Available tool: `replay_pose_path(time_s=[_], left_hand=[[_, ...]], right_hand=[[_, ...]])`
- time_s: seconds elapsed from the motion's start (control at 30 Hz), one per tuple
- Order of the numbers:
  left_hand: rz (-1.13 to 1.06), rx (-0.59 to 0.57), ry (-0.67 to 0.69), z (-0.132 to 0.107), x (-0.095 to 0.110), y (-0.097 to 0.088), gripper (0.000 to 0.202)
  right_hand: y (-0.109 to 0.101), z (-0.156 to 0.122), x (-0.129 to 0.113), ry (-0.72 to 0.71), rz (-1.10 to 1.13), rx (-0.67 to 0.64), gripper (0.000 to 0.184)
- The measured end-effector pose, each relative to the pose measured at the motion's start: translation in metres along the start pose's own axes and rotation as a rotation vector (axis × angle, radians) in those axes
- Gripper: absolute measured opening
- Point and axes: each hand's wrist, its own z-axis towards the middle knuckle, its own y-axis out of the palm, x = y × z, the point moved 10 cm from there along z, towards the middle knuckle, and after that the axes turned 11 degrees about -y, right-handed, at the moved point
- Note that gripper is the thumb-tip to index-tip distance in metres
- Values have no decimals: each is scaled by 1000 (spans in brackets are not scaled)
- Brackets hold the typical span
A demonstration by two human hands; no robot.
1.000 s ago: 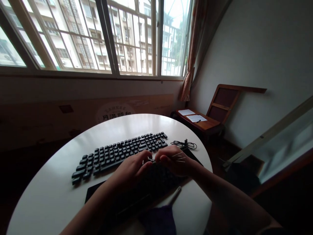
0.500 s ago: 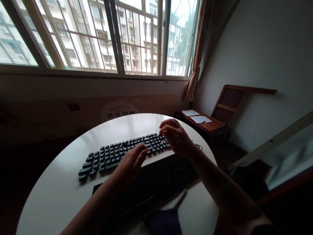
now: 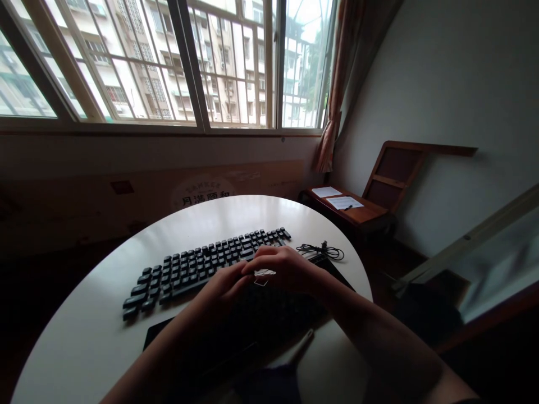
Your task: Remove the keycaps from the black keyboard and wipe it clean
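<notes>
Black keycaps (image 3: 185, 266) stand in rows on the white round table (image 3: 71, 314), laid out like a keyboard. Nearer to me lies a dark keyboard base (image 3: 158, 331), much of it in shadow and behind my arms. Above its far edge my left hand (image 3: 227, 283) is closed, thumb and fingers pressed together. From the right, my right hand (image 3: 284, 266) bends over with curled fingers, its fingertips meeting those of the left. Whatever is between the fingertips, if anything, is hidden.
A coiled black cable (image 3: 322, 249) rests at the base's right end. Near me lie a light-coloured handle (image 3: 305, 342) and a dark purple cloth-like thing (image 3: 267, 384). A wooden chair (image 3: 370, 213) with papers (image 3: 345, 202) and a pen stands beyond the table, by the window.
My right hand has come left and down from the right end of the keycaps to my left hand, uncovering the cable. The view has shifted slightly.
</notes>
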Motion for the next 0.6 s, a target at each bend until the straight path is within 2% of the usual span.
replay_pose_path(time_s=[0.07,0.13,0.23,0.27,0.37,0.43,0.6], left_hand=[[33,10,-19,-1,2,0,45],[83,39,-47,-1,2,-3,44],[164,35,-71,-2,1,-2,48],[182,17,-69,-2,0,0,50],[203,-56,-57,-3,-2,11,51],[206,-103,-57,-4,-2,17,49],[208,-149,-67,-5,-1,23,49]], right_hand=[[-5,0,3,5,7,13,21],[-19,-4,16,47,-7,62,20],[-50,-23,54,209,-94,159,20],[-57,-32,70,285,-128,153,20],[-60,-60,116,513,-218,5,20],[-56,-75,135,606,-250,-96,20],[-47,-88,147,665,-313,-220,18]])
